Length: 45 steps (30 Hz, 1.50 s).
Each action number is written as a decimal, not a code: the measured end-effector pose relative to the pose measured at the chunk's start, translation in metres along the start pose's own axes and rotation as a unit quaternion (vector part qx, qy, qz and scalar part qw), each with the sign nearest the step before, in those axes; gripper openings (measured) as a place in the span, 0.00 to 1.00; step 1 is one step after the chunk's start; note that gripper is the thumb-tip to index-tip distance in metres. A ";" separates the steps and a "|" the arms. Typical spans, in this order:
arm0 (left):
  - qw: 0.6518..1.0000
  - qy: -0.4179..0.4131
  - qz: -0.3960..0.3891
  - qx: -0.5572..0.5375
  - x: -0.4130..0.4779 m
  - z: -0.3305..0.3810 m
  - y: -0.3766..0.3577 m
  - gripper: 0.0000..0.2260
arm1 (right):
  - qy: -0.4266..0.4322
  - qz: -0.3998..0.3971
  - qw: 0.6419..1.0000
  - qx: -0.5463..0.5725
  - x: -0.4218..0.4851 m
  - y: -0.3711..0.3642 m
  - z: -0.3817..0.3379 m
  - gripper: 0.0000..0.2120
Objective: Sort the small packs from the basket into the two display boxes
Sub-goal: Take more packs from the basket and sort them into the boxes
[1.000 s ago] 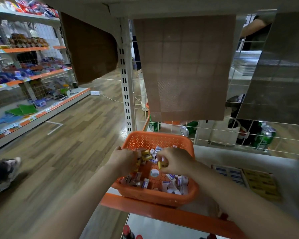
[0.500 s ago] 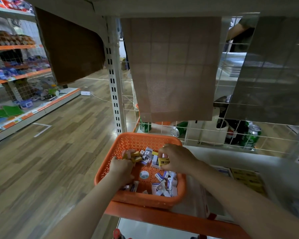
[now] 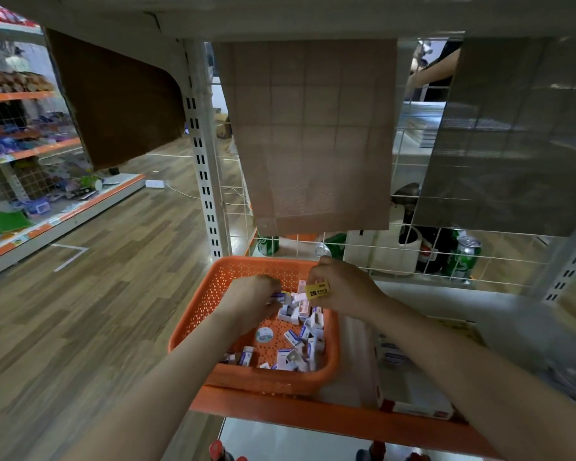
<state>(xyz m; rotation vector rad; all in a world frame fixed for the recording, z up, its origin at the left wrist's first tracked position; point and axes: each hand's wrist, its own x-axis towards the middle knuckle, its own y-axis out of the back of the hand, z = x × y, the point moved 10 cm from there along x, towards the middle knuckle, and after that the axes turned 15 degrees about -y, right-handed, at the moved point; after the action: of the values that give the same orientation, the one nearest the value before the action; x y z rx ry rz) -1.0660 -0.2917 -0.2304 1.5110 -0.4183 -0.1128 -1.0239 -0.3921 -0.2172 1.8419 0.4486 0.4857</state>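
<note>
- My right hand [image 3: 345, 289] pinches a yellow pack [image 3: 318, 290] between thumb and fingers, above the far right part of the orange basket [image 3: 193, 314].
- My left hand [image 3: 250, 296] hangs over the basket's middle, fingers curled round a blue-and-white pack [image 3: 279, 296] that is mostly hidden.
- Loose white packs [image 3: 301, 331] lie on the basket floor, mostly on its right side.
- The basket sits on an orange-edged shelf [image 3: 313, 417], with a blurred display box [image 3: 416, 409] just beside it on the right.
</note>
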 end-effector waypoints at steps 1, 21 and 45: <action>1.000 -0.007 0.005 -0.001 0.002 0.005 0.001 0.08 | -0.005 0.003 1.000 0.007 -0.003 0.005 0.005 0.13; 0.987 -0.155 0.023 0.020 0.089 0.166 0.000 0.12 | -0.161 0.034 0.986 -0.020 -0.094 0.057 0.185 0.12; 0.988 -0.148 -0.047 -0.002 0.112 0.207 -0.051 0.11 | -0.213 -0.012 0.977 -0.026 -0.119 0.003 0.260 0.13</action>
<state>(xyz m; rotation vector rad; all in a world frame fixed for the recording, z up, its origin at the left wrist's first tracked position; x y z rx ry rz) -1.0221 -0.5269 -0.2579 1.5148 -0.5827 -0.4148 -0.9852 -0.6626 -0.3030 1.8255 0.1634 0.0770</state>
